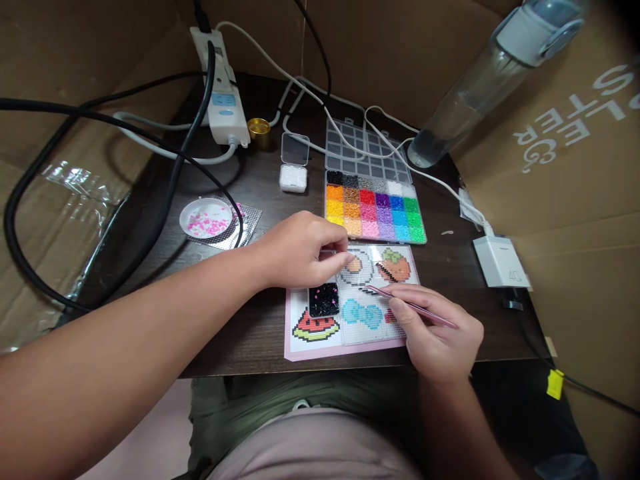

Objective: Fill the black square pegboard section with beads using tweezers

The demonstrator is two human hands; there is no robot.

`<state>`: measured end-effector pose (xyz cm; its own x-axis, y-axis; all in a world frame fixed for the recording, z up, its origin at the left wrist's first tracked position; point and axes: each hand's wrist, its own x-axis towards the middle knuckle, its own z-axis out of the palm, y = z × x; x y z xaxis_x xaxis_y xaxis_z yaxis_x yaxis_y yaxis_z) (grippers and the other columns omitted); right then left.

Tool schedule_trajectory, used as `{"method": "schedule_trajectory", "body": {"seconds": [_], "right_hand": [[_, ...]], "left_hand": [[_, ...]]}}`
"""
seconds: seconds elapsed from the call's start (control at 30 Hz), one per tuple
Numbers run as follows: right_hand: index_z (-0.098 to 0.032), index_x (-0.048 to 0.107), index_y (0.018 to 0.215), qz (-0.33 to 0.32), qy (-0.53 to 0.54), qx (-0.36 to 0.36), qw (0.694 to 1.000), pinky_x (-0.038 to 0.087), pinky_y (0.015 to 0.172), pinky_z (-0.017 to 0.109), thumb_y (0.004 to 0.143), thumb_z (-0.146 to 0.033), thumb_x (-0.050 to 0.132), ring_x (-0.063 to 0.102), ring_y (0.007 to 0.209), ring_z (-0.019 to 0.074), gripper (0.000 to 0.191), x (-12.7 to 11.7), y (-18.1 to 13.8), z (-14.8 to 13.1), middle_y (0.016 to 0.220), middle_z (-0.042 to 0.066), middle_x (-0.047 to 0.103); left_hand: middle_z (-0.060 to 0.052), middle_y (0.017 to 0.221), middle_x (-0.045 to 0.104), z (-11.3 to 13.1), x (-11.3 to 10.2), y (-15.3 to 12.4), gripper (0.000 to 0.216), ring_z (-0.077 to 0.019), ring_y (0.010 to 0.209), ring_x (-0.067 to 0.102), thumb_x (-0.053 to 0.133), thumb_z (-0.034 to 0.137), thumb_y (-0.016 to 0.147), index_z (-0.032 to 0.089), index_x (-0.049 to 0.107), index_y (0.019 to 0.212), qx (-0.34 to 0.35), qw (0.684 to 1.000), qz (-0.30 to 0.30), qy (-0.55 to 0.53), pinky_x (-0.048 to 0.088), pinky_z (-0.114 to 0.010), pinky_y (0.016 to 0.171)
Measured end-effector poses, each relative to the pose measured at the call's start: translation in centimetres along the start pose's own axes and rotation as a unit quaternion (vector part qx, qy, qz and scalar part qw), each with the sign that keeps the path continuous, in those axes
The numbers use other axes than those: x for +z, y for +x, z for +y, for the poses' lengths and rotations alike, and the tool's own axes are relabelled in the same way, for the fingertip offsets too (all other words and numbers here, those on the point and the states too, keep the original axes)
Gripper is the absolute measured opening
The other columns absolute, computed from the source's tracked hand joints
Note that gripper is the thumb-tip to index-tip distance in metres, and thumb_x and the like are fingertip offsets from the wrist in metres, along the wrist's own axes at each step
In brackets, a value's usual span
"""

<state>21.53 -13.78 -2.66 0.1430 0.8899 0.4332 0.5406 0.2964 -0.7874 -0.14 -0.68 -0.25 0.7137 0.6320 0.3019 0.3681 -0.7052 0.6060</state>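
Observation:
My right hand [440, 327] grips pink tweezers [420, 309], their tips down at a short row of black beads [371, 290] on a clear pegboard [365, 333]. Under the board lies a pattern sheet [305, 350] with a watermelon, a fried egg, an orange fruit and a blue bow. My left hand [305, 250] is curled, thumb and fingers close together over the egg's left edge; whether it pinches anything is hidden. Below it sits a small box of black beads [324, 300] with a few pink ones mixed in, covering part of the watermelon.
Behind the sheet stands an open bead case [375, 207] sorted by colour. Left are a small box of white beads [293, 179] and a dish of pink beads [206, 218]. Cables, a power strip [225, 107], a charger [500, 260] and a water bottle [470, 100] surround the workspace.

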Motion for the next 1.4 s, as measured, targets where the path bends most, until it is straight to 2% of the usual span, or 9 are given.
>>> {"method": "schedule_trajectory", "body": {"seconds": [0.23,0.3,0.47,0.63,0.73,0.83,1.07,1.23,1.4], "right_hand": [[-0.022,0.079,0.087,0.104,0.037,0.044,0.993,0.063,0.077,0.042,0.080,-0.018,0.075,0.076,0.081,0.0244,0.008,-0.6,0.0,-1.2,0.090,0.005,0.079],[-0.021,0.078,0.085,0.099,0.037,0.060,0.993,0.063,0.075,0.041,0.080,-0.018,0.076,0.076,0.080,0.0247,0.006,-1.2,0.9,-2.1,0.092,0.006,0.078],[-0.024,0.079,0.086,0.168,0.064,-0.027,0.983,0.050,0.048,0.032,0.079,-0.021,0.076,0.068,0.059,0.0187,0.008,-2.4,6.1,-3.6,0.082,0.004,0.077],[-0.026,0.079,0.080,0.007,0.159,-0.059,0.986,0.039,0.041,0.030,0.075,-0.031,0.080,0.056,0.047,0.0134,0.007,-2.6,11.5,-2.9,0.076,0.004,0.075],[-0.026,0.077,0.076,-0.115,0.240,-0.010,0.964,0.038,0.038,0.026,0.070,-0.043,0.083,0.052,0.043,0.0100,0.019,-1.9,12.4,-1.5,0.075,0.001,0.075],[-0.024,0.074,0.078,-0.170,0.278,0.077,0.942,0.038,0.038,0.025,0.069,-0.045,0.082,0.047,0.039,0.0079,0.025,-0.8,11.7,-0.2,0.062,-0.001,0.071],[-0.023,0.068,0.077,-0.158,0.298,0.125,0.933,0.034,0.035,0.025,0.067,-0.052,0.079,0.041,0.034,0.0068,0.033,-0.7,11.3,0.1,0.057,-0.002,0.068],[-0.024,0.066,0.074,-0.176,0.335,0.165,0.911,0.027,0.031,0.022,0.065,-0.049,0.080,0.032,0.028,0.0061,0.029,-1.2,11.6,-0.1,0.039,-0.010,0.049],[-0.026,0.069,0.075,-0.234,0.363,0.178,0.884,0.028,0.030,0.020,0.061,-0.049,0.085,0.035,0.028,0.0045,0.032,-1.1,11.3,-0.1,0.043,-0.009,0.058]], "left_hand": [[0.001,0.061,0.064,0.1,-0.1,-0.1,0.020,-0.0085,0.053,0.051,0.059,0.030,0.084,0.015,0.069,0.074,-0.005,1.000,-0.005,-0.005,0.034,-0.022,0.053],[0.001,0.061,0.064,0.1,-0.1,-0.1,0.020,-0.0082,0.053,0.051,0.059,0.029,0.084,0.015,0.069,0.074,-0.004,1.000,-0.005,-0.003,0.034,-0.022,0.053],[0.002,0.059,0.062,0.0,-0.2,-0.1,0.019,-0.0076,0.052,0.050,0.060,0.028,0.083,0.015,0.068,0.072,-0.001,1.000,0.002,-0.002,0.034,-0.021,0.053],[0.002,0.058,0.062,0.0,-0.3,-0.1,0.018,-0.0073,0.051,0.049,0.060,0.027,0.083,0.015,0.068,0.073,-0.005,1.000,-0.002,-0.003,0.034,-0.021,0.052],[0.002,0.058,0.062,0.0,-0.4,0.0,0.018,-0.0074,0.051,0.049,0.059,0.027,0.084,0.015,0.068,0.073,-0.009,1.000,-0.006,-0.002,0.034,-0.020,0.053],[0.002,0.061,0.064,0.0,-0.4,0.0,0.017,-0.0075,0.053,0.051,0.059,0.026,0.084,0.015,0.068,0.074,-0.006,1.000,-0.008,-0.002,0.035,-0.020,0.054],[0.002,0.061,0.064,0.2,-0.4,0.0,0.016,-0.0069,0.052,0.051,0.059,0.024,0.084,0.015,0.067,0.074,0.004,1.000,-0.003,0.008,0.036,-0.020,0.054],[0.002,0.060,0.064,0.4,-0.5,0.0,0.016,-0.0069,0.051,0.050,0.060,0.024,0.085,0.016,0.067,0.074,0.005,1.000,-0.001,0.015,0.036,-0.020,0.053],[0.002,0.060,0.065,0.4,-0.4,0.0,0.015,-0.0077,0.051,0.050,0.061,0.025,0.084,0.016,0.068,0.074,0.011,1.000,0.004,0.017,0.035,-0.021,0.054]]}}
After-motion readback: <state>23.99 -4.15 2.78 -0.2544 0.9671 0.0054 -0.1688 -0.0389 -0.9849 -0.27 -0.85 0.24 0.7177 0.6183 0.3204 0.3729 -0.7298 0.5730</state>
